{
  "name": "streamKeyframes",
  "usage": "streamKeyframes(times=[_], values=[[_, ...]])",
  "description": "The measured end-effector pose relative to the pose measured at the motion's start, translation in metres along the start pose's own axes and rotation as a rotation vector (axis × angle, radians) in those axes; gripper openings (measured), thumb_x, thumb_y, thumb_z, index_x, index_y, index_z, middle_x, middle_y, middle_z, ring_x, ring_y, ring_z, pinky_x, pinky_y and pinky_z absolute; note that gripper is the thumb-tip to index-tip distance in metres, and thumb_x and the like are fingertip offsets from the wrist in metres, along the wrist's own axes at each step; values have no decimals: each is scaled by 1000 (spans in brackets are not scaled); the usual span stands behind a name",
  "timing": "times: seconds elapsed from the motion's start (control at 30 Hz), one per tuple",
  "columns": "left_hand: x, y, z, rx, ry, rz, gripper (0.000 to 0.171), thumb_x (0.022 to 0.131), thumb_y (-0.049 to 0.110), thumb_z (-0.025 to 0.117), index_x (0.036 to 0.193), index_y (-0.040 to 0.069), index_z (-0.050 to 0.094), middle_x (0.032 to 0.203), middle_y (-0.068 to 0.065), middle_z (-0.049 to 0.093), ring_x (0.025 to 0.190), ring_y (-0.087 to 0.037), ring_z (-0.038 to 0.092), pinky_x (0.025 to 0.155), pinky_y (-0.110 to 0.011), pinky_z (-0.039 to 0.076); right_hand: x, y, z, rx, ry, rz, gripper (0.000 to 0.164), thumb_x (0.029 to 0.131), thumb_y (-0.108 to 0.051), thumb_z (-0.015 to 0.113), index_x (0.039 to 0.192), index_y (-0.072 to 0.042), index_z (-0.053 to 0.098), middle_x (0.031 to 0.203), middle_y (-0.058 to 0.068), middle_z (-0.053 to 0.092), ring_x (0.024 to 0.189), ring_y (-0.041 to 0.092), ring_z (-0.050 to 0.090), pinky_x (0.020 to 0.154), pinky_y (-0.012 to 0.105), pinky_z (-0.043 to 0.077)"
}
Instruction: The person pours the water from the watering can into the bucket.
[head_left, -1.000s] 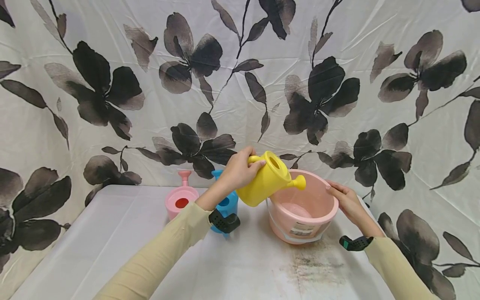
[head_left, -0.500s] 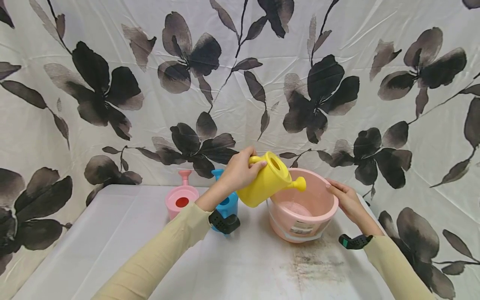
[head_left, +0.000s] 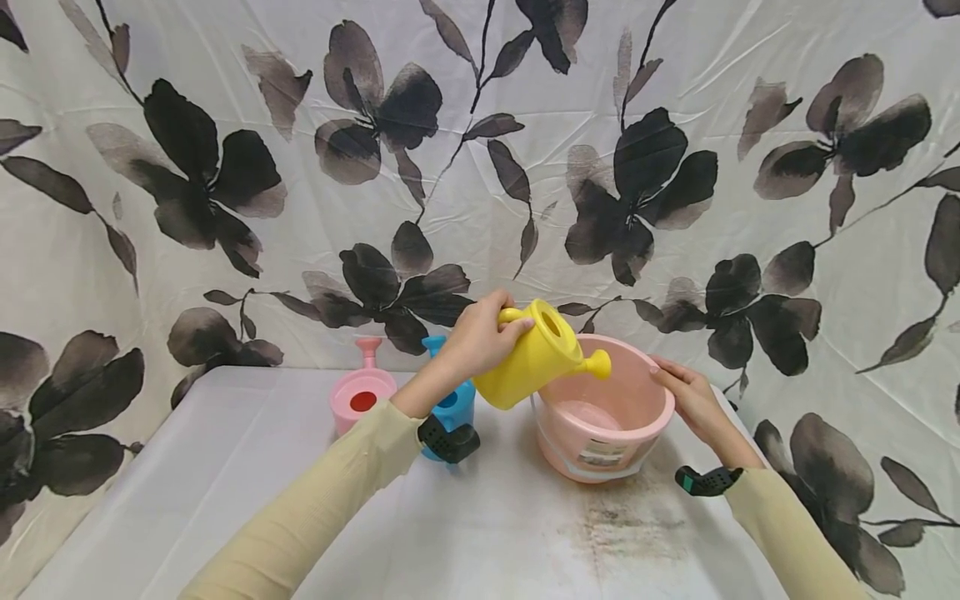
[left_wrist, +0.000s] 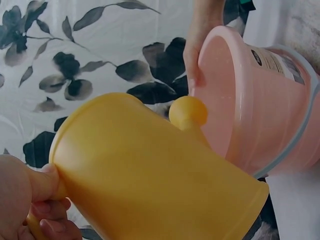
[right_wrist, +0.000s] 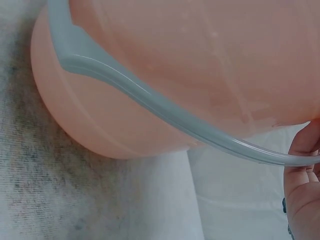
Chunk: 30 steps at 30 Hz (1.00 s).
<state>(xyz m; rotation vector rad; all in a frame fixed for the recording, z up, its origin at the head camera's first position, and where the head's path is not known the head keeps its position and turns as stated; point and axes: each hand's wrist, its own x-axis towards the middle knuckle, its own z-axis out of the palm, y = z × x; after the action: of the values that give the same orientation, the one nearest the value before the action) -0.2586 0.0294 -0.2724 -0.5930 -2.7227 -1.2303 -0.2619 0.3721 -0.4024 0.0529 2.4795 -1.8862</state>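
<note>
Spreads out as a flat, white-topped table (head_left: 247, 450), bearing toward the back a pink plastic watering can (head_left: 363, 382) with a round red opening (head_left: 363, 402) and, just right of it, a partly hidden blue plastic watering can (head_left: 461, 407). Bears, farther right, a round pale-pink plastic bucket (head_left: 561, 433) with a curved grey handle (right_wrist: 165, 112) and a pale printed label (head_left: 602, 452). Shows, just in front of the bucket, a dark, greenish-brown smudged stain (head_left: 630, 529).

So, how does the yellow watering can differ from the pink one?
The yellow watering can is tilted in the left hand; the pink watering can is upright on the table. Inside, the yellow watering can shows yellow, the pink watering can red. Both have spouts.
</note>
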Motion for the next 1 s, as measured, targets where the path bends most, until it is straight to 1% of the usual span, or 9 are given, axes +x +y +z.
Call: streamKeyframes(times=[0.13,0.27,0.37,0.47,0.67,0.87,1.0], values=[[1,0,0,1,1,11,22,94,27,61,94,7,52,71,-4,45,65,-18,49,57,-24,39,-1,-1,-1,-1,-2,-3,66,100,-35,50,147,5,28,141,12,45,94,-17,54,82,9,48],[2,1,-1,5,9,19,22,94,27,62,93,7,52,70,-4,44,64,-18,48,57,-24,38,-2,-1,-2,25,-7,-13,66,99,-34,51,147,6,27,130,-2,52,95,-16,55,82,9,48],[2,1,-2,5,8,23,22,94,26,61,92,7,52,70,-4,44,64,-18,48,57,-24,38,-1,0,-2,31,-6,-16,67,99,-34,51,147,7,28,121,-11,55,95,-15,55,82,10,48],[1,0,-2,7,6,26,22,94,26,62,92,7,52,70,-4,44,65,-18,48,57,-24,38,0,1,-2,14,-8,-15,67,99,-35,51,146,7,28,117,-14,55,95,-15,56,82,10,48],[0,-2,0,24,-1,46,21,94,24,62,93,6,52,70,-3,44,64,-18,48,57,-23,38,-1,2,-2,9,-13,-22,65,100,-34,50,146,6,29,122,-11,55,96,-15,55,82,10,48],[-1,-1,0,28,9,68,22,94,24,63,90,6,51,68,-2,41,63,-17,47,56,-23,36,-2,1,-2,6,-16,-22,65,100,-33,49,147,6,28,129,-4,52,96,-16,54,83,9,47],[-2,1,-1,29,6,70,21,94,24,63,90,7,51,68,-2,41,63,-17,47,56,-23,37,-1,2,-2,8,-14,-22,64,100,-33,49,147,6,28,128,-6,53,96,-16,55,82,10,48]])
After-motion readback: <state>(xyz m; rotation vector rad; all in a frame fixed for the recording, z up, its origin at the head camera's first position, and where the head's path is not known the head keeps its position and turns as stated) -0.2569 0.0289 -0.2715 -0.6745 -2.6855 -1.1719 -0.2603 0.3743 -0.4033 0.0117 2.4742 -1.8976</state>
